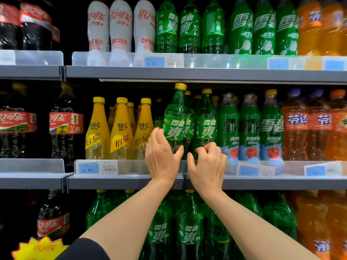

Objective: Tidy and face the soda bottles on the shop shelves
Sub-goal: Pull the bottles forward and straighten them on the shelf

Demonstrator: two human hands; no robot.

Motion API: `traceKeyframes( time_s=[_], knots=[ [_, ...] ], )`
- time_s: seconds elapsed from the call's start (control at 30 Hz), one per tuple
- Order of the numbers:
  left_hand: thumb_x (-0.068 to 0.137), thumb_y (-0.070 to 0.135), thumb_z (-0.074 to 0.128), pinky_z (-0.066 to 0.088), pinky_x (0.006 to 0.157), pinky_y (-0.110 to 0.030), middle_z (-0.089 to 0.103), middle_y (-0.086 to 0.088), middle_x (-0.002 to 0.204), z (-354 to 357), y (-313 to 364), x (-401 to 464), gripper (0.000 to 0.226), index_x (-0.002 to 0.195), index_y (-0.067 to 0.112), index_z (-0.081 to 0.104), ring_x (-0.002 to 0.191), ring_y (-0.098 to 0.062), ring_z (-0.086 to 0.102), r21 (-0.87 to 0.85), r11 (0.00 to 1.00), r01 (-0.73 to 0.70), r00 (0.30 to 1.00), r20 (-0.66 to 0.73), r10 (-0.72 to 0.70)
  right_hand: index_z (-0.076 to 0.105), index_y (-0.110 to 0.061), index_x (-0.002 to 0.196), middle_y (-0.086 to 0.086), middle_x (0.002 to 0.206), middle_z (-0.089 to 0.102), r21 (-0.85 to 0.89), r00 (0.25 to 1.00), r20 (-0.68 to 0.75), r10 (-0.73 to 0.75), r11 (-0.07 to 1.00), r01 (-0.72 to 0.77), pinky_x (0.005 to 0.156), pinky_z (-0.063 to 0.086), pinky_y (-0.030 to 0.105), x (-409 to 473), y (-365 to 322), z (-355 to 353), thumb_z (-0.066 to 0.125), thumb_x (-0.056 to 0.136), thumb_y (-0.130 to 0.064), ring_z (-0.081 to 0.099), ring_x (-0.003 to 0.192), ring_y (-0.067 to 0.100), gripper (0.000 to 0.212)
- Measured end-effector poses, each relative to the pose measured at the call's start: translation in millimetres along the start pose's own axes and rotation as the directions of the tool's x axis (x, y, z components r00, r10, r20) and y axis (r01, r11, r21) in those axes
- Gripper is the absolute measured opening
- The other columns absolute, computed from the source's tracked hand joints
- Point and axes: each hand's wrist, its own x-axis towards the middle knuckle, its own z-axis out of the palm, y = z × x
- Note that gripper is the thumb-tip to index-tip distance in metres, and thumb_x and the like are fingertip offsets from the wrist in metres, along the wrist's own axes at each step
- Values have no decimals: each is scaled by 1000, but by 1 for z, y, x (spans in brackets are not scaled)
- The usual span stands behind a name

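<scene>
On the middle shelf [127, 182], a green Sprite bottle with a yellow cap [175, 117] stands taller than its neighbours and leans slightly left. My left hand [162, 156] grips its lower part, fingers on the left side and thumb on the right. A second green Sprite bottle [206, 121] stands upright just to its right, with more of the same behind. My right hand [207, 164] is in front of that bottle's base with its fingers curled and thumb raised, and it holds nothing.
Yellow-capped lemon soda bottles [121, 128] stand left of my hands and green bottles with a red fruit label [249, 128] to the right. Orange Fanta [298, 126] fills the far right, cola [64, 122] the far left. Clear shelf-edge rails carry price tags [88, 168].
</scene>
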Motion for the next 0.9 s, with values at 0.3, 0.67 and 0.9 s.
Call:
traceKeyframes(
  time_s=[0.3, 0.67, 0.9],
  knots=[
    [74, 31, 82, 56, 75, -38, 57, -20, 125, -10, 0, 0, 88, 139, 2, 30, 110, -34, 61, -90, 994, -70, 997, 28, 73, 67, -9, 85, 5, 88, 53, 46, 999, 48, 12, 999, -14, 74, 39, 39, 3, 0, -6, 67, 84, -32, 51, 85, 24, 23],
    [80, 39, 75, 24, 91, -11, 43, -11, 141, -67, 13, 24, 96, 151, 5, 21, 126, -20, 43, -309, 921, 239, 971, 82, -225, 59, -10, 116, 9, 113, 55, 130, 977, 190, 99, 984, -125, 92, 37, 37, 18, -25, -23, 57, 91, -25, 49, 108, 26, 29],
    [79, 42, 75, 35, 103, -34, 37, -6, 150, -97, 1, -3, 96, 152, 11, 20, 136, -21, 37, -275, 888, 369, 923, 224, -314, 53, -11, 131, 10, 128, 49, 98, 917, 336, 212, 961, -258, 92, 42, 39, 32, -44, -38, 53, 96, -31, 53, 114, 28, 40]
  ],
)
